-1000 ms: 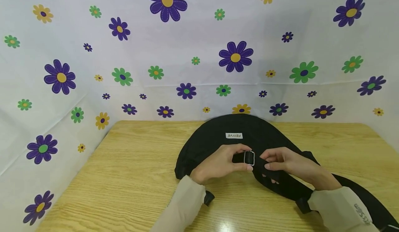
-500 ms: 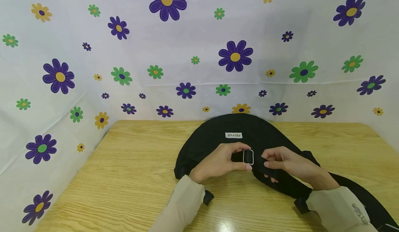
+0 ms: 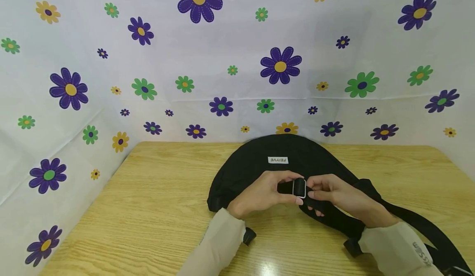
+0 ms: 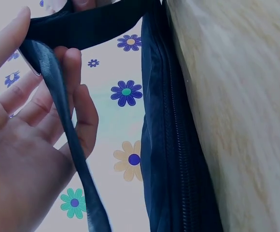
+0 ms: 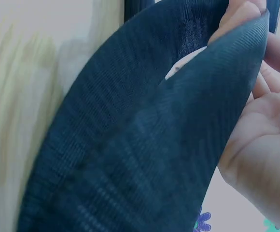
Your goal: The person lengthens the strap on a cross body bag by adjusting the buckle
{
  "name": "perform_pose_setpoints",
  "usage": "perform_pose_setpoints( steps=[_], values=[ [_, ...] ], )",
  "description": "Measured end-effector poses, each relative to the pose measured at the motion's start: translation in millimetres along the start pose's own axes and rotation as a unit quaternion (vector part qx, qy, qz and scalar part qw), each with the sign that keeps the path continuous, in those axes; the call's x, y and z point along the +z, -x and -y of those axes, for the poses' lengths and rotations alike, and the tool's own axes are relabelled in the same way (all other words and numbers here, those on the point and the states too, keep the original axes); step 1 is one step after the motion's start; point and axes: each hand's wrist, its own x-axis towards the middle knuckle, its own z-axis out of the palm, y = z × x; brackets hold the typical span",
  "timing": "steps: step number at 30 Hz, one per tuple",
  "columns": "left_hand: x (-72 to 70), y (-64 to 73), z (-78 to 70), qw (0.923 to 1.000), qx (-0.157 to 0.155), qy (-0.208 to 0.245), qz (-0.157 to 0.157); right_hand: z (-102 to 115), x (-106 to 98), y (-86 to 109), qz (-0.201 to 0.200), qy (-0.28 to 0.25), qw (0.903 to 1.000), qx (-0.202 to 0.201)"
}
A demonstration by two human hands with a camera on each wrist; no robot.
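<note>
A black bag (image 3: 252, 173) with a small white label (image 3: 278, 160) lies on the table in the head view. My left hand (image 3: 261, 193) pinches a metal slide buckle (image 3: 305, 188) on the bag's black strap between thumb and index finger. Just right of the buckle, my right hand (image 3: 343, 193) pinches the strap close to where it passes through. In the right wrist view the wide strap (image 5: 130, 125) bends back in a loop at the fingertips. The left wrist view shows webbing (image 4: 63, 96) hanging past the palm, and a zipper (image 4: 178, 150) runs along the bag beyond.
The bag rests on a wooden table (image 3: 148, 210) against a flower-printed cloth backdrop (image 3: 237, 33). A short black strap end (image 3: 249, 235) sticks out by the left sleeve. More strap (image 3: 419, 218) trails off to the lower right, where another metal piece (image 3: 458, 270) shows at the edge.
My right hand has come slightly left, nearer the buckle, and the trailing strap has shifted with it. The buckle and left fingertips have moved slightly right.
</note>
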Motion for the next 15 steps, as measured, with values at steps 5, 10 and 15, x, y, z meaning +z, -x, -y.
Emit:
perform_pose_setpoints(
  steps=[5,10,15],
  values=[
    [-4.4,4.1,-17.6,0.9999,0.002,0.015,-0.004,1,3,-2.6,0.002,-0.032,0.9992,-0.023],
    [-3.2,2.9,-13.6,0.9999,0.006,0.012,0.004,3,5,-3.6,0.010,-0.082,0.9957,-0.042],
    [0.5,-1.3,4.6,0.9998,0.017,0.009,0.008,4,5,-4.1,0.010,-0.077,0.9967,-0.023]
  ],
)
